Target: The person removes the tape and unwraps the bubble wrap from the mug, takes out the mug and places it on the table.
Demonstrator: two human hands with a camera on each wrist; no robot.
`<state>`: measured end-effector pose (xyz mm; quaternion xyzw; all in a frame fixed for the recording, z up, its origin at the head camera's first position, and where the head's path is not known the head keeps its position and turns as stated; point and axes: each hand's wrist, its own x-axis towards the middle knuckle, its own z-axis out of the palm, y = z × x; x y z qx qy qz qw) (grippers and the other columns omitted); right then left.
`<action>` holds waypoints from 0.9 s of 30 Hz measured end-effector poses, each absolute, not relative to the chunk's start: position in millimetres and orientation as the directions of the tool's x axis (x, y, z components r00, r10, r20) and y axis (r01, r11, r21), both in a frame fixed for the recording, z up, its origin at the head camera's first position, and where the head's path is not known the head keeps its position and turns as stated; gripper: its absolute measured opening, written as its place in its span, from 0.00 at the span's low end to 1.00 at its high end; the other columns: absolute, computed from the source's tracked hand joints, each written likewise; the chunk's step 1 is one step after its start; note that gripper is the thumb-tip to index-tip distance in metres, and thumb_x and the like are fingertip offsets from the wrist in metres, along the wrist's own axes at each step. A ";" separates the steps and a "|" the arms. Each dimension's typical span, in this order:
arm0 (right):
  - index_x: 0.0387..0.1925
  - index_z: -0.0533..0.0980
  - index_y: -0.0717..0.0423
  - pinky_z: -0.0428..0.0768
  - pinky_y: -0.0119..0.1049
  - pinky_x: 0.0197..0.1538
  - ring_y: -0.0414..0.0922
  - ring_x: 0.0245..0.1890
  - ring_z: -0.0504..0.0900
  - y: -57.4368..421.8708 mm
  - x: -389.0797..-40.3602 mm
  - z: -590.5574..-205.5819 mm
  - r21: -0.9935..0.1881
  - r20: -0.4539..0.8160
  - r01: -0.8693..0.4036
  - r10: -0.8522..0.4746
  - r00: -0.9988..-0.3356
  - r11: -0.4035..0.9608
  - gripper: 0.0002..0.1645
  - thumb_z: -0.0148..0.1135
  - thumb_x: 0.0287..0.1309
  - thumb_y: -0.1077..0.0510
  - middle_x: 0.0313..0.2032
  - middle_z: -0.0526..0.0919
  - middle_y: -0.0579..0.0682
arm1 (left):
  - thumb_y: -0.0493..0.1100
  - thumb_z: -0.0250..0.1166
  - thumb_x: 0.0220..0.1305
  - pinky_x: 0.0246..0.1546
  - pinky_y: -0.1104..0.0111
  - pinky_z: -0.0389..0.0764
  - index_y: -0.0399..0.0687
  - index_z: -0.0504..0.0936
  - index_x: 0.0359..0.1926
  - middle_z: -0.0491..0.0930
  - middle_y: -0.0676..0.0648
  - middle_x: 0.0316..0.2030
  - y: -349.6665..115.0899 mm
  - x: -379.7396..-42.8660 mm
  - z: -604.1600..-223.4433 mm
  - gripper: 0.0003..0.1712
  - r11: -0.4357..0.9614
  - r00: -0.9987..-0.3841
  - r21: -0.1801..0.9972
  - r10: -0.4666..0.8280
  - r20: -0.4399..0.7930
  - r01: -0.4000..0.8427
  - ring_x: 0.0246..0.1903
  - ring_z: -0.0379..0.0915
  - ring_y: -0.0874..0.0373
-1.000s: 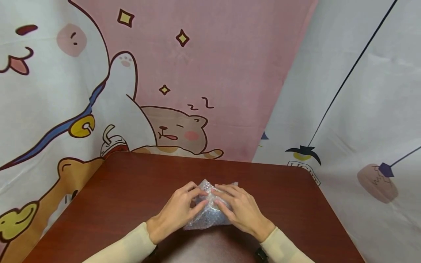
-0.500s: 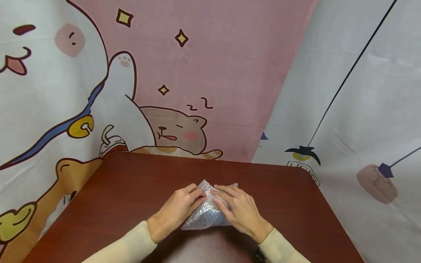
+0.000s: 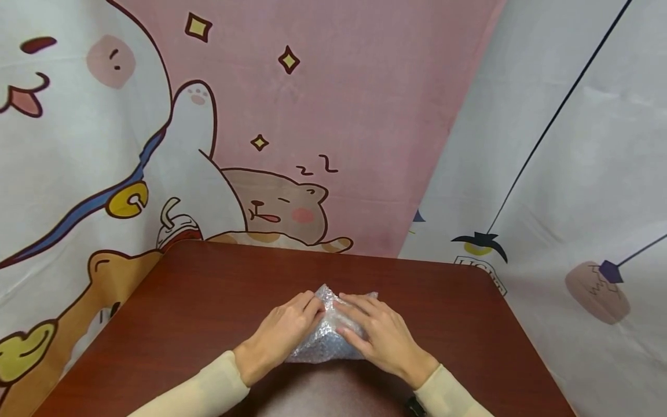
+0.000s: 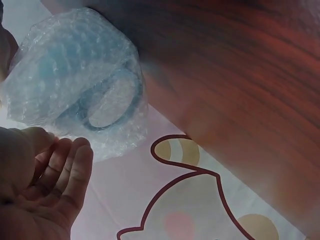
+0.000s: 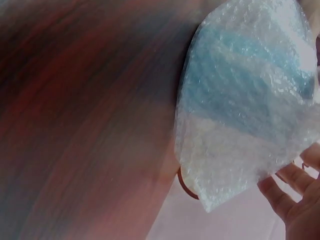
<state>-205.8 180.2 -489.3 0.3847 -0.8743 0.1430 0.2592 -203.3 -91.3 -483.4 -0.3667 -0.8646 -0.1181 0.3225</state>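
Note:
In the head view a bundle of clear bubble wrap [image 3: 330, 341] lies on the brown table between my two hands. Through the film a light blue mug [image 4: 57, 65] shows, its ring-shaped handle visible in the left wrist view. My left hand [image 3: 283, 331] pinches the wrap's edge on the left side, thumb against curled fingers. From the right, my right hand [image 3: 389, 335] rests on the wrap with its fingers spread and fairly straight. The right wrist view shows the wrap's pointed corner sticking out near the right fingertips [image 5: 270, 190]. Part of the bundle is hidden under both hands.
The brown wooden table [image 3: 443, 313] extends around the bundle on all sides. Behind it hangs a cloth backdrop [image 3: 365, 116] printed with cartoon animals. A dark band [image 3: 415, 405] sits at the right wrist.
My left fingers have closed together onto the wrap's edge; earlier the thumb and fingers were apart. The right hand stays on the wrap with little shift.

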 end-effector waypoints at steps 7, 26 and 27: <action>0.80 0.82 0.36 0.88 0.58 0.74 0.48 0.78 0.86 188.2 -201.7 -488.5 -0.114 0.481 -0.743 -0.618 -0.622 0.660 0.37 0.75 0.77 0.32 0.82 0.81 0.41 | 0.41 0.82 0.74 0.33 0.73 0.88 0.47 0.86 0.45 0.81 0.54 0.37 -91.7 -201.6 -483.7 0.11 0.713 -0.548 -0.017 0.554 0.627 0.701 0.37 0.81 0.63; 0.79 0.83 0.36 0.88 0.57 0.75 0.50 0.77 0.86 187.7 -206.3 -487.8 -0.104 0.490 -0.762 -0.633 -0.599 0.640 0.38 0.78 0.74 0.33 0.81 0.82 0.41 | 0.38 0.75 0.80 0.35 0.72 0.88 0.45 0.78 0.46 0.79 0.53 0.36 -90.8 -202.7 -482.3 0.11 0.751 -0.621 -0.019 0.559 0.549 0.660 0.38 0.79 0.60; 0.80 0.83 0.36 0.88 0.57 0.75 0.50 0.77 0.86 187.5 -206.6 -487.9 -0.102 0.492 -0.762 -0.634 -0.597 0.640 0.39 0.78 0.74 0.32 0.81 0.82 0.41 | 0.38 0.75 0.80 0.35 0.72 0.88 0.45 0.78 0.46 0.79 0.53 0.36 -90.5 -202.3 -482.0 0.11 0.756 -0.634 -0.007 0.554 0.539 0.655 0.38 0.79 0.60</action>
